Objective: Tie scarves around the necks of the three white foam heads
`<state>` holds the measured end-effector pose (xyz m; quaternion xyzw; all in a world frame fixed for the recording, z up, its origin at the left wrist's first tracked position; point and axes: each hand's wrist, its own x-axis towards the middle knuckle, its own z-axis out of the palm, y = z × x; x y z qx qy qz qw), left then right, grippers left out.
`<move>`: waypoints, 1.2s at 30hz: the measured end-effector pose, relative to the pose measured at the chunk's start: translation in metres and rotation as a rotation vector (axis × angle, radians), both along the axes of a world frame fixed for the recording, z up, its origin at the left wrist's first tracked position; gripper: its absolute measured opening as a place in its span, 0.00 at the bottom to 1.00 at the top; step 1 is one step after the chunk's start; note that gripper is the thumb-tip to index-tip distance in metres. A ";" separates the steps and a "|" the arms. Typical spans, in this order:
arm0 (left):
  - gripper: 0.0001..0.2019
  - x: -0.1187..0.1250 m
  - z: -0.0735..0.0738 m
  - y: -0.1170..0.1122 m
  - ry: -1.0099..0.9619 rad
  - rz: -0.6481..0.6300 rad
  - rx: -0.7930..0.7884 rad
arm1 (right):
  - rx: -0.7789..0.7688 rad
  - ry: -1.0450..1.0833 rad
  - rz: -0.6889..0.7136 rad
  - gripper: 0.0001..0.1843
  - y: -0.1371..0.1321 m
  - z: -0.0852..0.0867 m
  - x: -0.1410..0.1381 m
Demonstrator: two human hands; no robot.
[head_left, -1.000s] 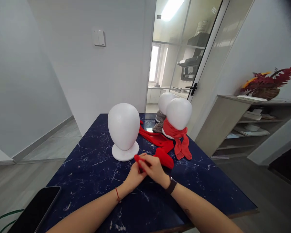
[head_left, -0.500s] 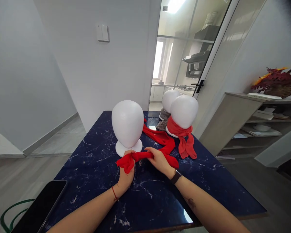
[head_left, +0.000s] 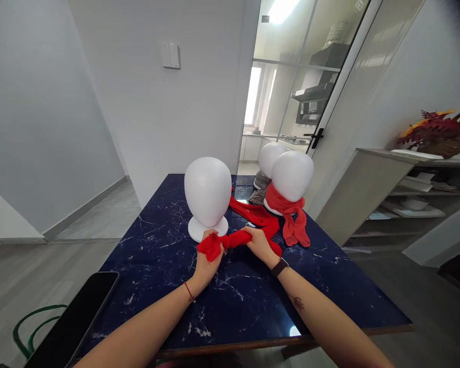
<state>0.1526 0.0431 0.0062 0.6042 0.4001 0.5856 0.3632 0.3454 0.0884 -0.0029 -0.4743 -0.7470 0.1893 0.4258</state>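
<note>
A bright red scarf (head_left: 237, 238) is stretched between my two hands, low over the table. My left hand (head_left: 208, 260) is closed around one bunched end, whose tip sticks out over the fingers. Further along, my right hand (head_left: 259, 245) is closed on the gathered cloth. The rest of the scarf trails behind my right hand across the table toward the back. Just beyond my left hand stands a bare white foam head (head_left: 208, 191) on its round base, with no cloth around its neck.
Behind to the right stand a white head (head_left: 293, 175) with a coral-red scarf (head_left: 285, 202) knotted at its neck, and another white head (head_left: 270, 157) with a grey scarf (head_left: 259, 193). A black phone (head_left: 76, 317) lies at the left edge of the dark blue marbled table (head_left: 149, 260).
The view has shifted slightly, so the table and heads appear a little further right. Both hands keep hold of the red scarf, with the right hand a little higher in view.
</note>
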 end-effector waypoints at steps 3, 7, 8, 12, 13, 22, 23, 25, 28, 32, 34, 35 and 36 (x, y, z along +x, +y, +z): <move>0.17 0.000 -0.002 0.002 0.081 -0.074 0.018 | 0.094 -0.036 -0.050 0.14 -0.009 0.006 -0.009; 0.22 0.001 0.001 -0.002 0.247 -0.319 0.108 | 0.186 0.125 -0.157 0.15 -0.016 0.014 -0.014; 0.27 0.000 0.001 -0.003 0.300 -0.383 0.163 | 0.192 0.159 -0.174 0.15 -0.017 0.016 -0.014; 0.44 -0.003 -0.002 -0.005 0.549 -0.538 0.275 | 0.199 0.190 -0.202 0.14 -0.020 0.019 -0.015; 0.44 -0.004 -0.003 -0.004 0.601 -0.533 0.284 | 0.203 0.175 -0.198 0.13 -0.021 0.019 -0.016; 0.21 -0.013 0.001 -0.004 0.284 -0.192 0.337 | 0.300 -0.012 -0.014 0.11 -0.045 0.014 -0.040; 0.22 -0.013 0.003 -0.006 0.274 -0.225 0.316 | 0.312 -0.025 0.005 0.12 -0.046 0.014 -0.041; 0.26 -0.010 0.008 -0.010 0.263 -0.281 0.232 | 0.333 -0.054 0.034 0.15 -0.045 0.013 -0.041; 0.29 -0.004 0.011 -0.010 0.228 -0.344 0.005 | 0.343 -0.122 0.023 0.14 -0.043 0.017 -0.038; 0.23 -0.001 0.010 -0.003 0.074 -0.527 -0.371 | 0.306 -0.206 -0.008 0.11 -0.038 0.026 -0.029; 0.19 -0.004 0.010 0.002 0.007 -0.640 -0.525 | 0.237 -0.210 0.016 0.13 -0.036 0.031 -0.025; 0.18 -0.006 0.009 0.005 -0.018 -0.689 -0.579 | 0.186 -0.198 0.044 0.14 -0.035 0.034 -0.023; 0.17 -0.009 0.009 0.008 -0.041 -0.727 -0.618 | 0.126 -0.177 0.082 0.14 -0.035 0.037 -0.021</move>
